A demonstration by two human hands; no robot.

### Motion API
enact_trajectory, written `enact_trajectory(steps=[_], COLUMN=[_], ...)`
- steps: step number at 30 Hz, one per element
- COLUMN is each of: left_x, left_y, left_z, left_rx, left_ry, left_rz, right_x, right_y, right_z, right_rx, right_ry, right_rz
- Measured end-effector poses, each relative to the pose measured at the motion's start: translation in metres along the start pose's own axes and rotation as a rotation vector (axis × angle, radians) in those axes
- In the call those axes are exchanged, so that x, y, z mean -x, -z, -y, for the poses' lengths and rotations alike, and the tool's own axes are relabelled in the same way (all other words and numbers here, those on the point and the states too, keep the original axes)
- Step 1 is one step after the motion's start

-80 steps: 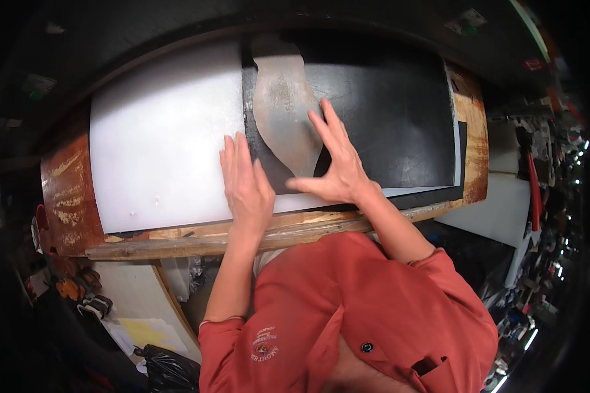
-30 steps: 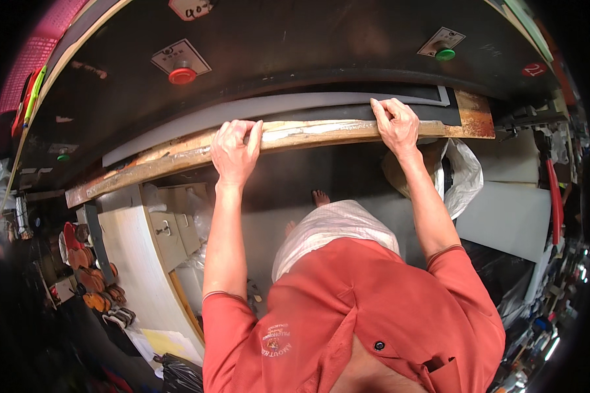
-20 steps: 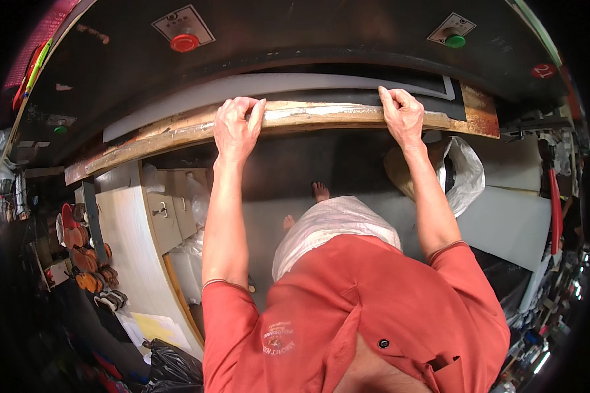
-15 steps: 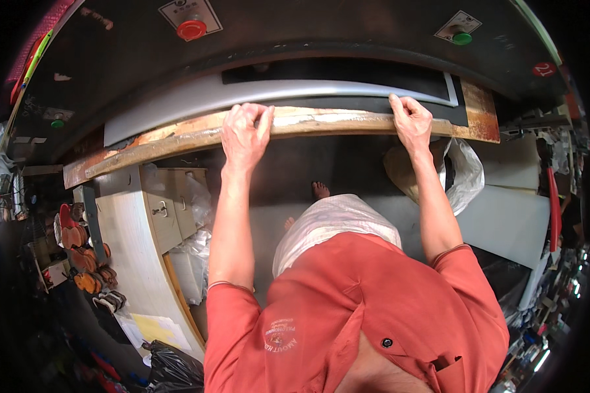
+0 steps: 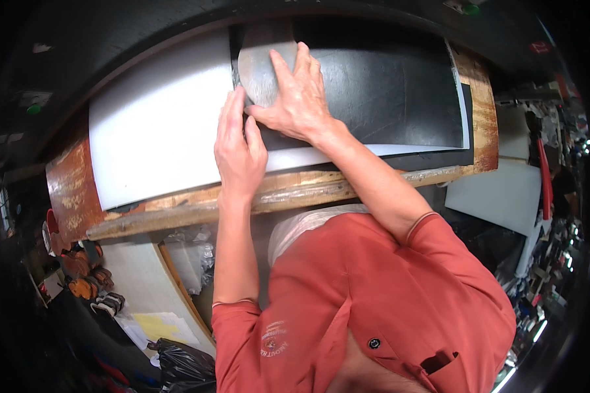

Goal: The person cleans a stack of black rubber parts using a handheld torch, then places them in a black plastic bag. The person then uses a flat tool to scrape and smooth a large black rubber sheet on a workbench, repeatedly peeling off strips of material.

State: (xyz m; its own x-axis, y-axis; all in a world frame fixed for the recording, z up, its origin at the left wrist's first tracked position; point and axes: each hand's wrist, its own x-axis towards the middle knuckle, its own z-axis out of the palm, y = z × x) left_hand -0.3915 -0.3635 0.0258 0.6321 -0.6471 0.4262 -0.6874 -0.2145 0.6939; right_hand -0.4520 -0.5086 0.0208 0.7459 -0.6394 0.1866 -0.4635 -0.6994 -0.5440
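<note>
A smooth black sheet (image 5: 387, 92) lies over a large white board (image 5: 157, 124). A thin grey plate with a rounded end (image 5: 257, 69) rests near the black sheet's left edge; its far part goes into shadow, and I cannot tell its exact kind. My right hand (image 5: 299, 98) lies over this plate and the black sheet, fingers spread, with fingertips on the plate. Beside the plate's near end, my left hand (image 5: 238, 147) has straight fingers, the thumb apart, its fingertips at the plate's edge.
Overhead hangs the dark machine body (image 5: 177, 16), close beyond my hands. A worn wooden ledge (image 5: 288, 196) runs along the front. To the left are a pale cabinet side (image 5: 134, 268), orange-brown shaped pieces (image 5: 82, 278) and a black bag (image 5: 183, 367). White panels (image 5: 498, 203) stand at right.
Both hands have left the front edge and reached inward to the grey plate. The white board and black sheet now show much more fully, and my body is nearer the ledge.
</note>
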Motion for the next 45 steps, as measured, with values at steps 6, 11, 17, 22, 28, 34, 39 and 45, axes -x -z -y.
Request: enact_trajectory(steps=[6, 11, 17, 22, 28, 34, 39, 45], left_x=[0.042, 0.061, 0.059, 0.056, 0.086, 0.148, 0.159, 0.167], left_y=[-0.012, -0.009, -0.01, -0.014, 0.011, 0.002, -0.013, -0.001], left_z=[0.005, -0.007, -0.012, -0.01, -0.034, -0.058, -0.051, -0.044], left_rx=[-0.127, -0.206, -0.198, -0.148, 0.074, 0.182, -0.099, -0.11], left_ry=[-0.032, -0.065, -0.067, -0.091, -0.137, -0.144, -0.249, -0.221], left_rz=[0.104, 0.163, 0.155, 0.113, 0.094, 0.27, 0.218, 0.128], right_x=[0.048, 0.062, 0.095, 0.111, 0.108, 0.1, 0.1, 0.118], right_y=[0.033, 0.107, 0.111, 0.088, 0.083, 0.081, 0.075, 0.125], right_z=[-0.004, -0.054, -0.084, -0.091, -0.094, -0.11, -0.104, -0.106], right_rx=[-0.206, -1.266, -0.569, -0.026, -0.038, -0.037, -0.018, -0.2], right_ry=[-0.059, -0.266, -0.12, 0.013, 0.084, 0.149, 0.121, 0.221], right_rz=[0.046, 0.083, -0.093, -0.146, -0.178, -0.206, -0.169, -0.521])
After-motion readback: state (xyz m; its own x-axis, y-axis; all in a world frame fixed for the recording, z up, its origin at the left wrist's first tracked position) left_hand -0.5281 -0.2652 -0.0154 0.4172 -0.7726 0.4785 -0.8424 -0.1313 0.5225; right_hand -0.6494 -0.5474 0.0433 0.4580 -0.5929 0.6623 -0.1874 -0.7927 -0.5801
